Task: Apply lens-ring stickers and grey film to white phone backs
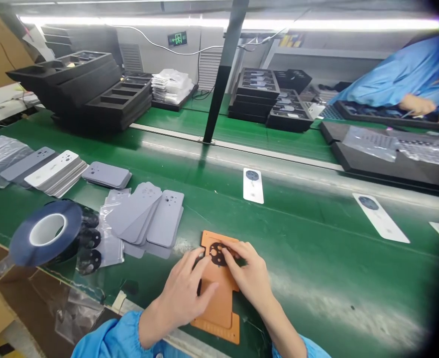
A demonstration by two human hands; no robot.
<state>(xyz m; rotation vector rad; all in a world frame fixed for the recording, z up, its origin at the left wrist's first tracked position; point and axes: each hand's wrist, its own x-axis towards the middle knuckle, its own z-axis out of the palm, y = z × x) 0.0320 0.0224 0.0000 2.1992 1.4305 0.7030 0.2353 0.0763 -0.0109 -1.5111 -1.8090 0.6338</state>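
Observation:
An orange jig (215, 303) shaped like a phone back lies on the green work surface in front of me. On its upper part sits a black round adhesive piece (217, 259) with several holes in it. My right hand (247, 268) has its thumb and index finger closed at the right edge of this piece. My left hand (185, 288) hovers over the jig's left side, thumb stretched out and fingers apart, fingertips near the black piece. Nothing shows in the left hand.
A roll of film (21, 241) with black round pieces on its strip stands left, near grey phone-back sheets (165, 219). White cards (253, 191) with dark discs lie right. Black trays (126, 99) are stacked behind, past a black post (223, 74). A co-worker's hand (417, 104) is far right.

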